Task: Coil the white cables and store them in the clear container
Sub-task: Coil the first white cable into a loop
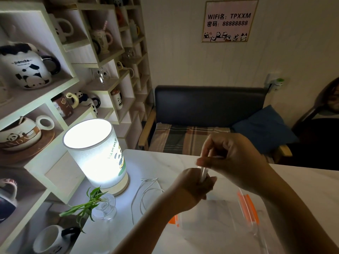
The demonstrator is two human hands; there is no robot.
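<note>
My left hand (197, 182) and right hand (227, 158) pinch one white cable (203, 174) closed-fisted; its loops could spring loose before reaching the clear container (229, 217).

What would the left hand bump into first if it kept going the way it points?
Probably the right hand, just beyond the left hand; both hands grip the same white cable. Depth is unclear.

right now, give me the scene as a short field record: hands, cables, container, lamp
left hand: closed on a white cable bundle
right hand: pinching the top of the same bundle
loose cable: uncoiled on the table, beside the lamp
clear container: on the table under the hands, orange clips; contents unclear
lamp: lit
</note>
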